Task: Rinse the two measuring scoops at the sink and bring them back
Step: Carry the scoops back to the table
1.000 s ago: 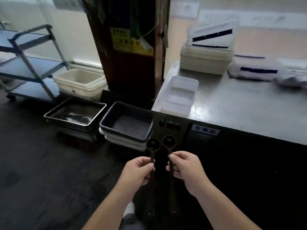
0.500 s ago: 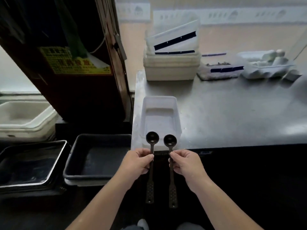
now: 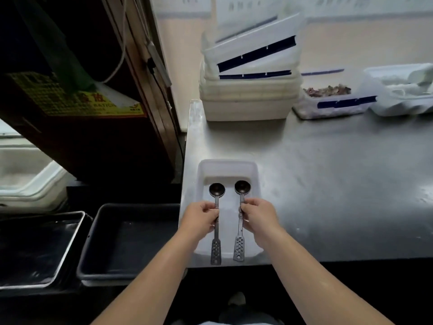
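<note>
The left hand [image 3: 203, 219] is closed around the stem of the left scoop [image 3: 216, 221], and the right hand [image 3: 259, 216] pinches the stem of the right scoop [image 3: 240, 219]. Both scoops point bowls toward 12 o'clock, side by side over a white tray [image 3: 254, 170] at the steel counter's [image 3: 328, 184] near-left corner. Stacked white tubs [image 3: 248, 102] stand at 12 o'clock; a dark bin [image 3: 131, 242] sits at 9 o'clock.

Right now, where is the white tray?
In the head view the white tray sits on the steel counter's front left corner, right under the two scoops, with the stack of white bins behind it.
</note>
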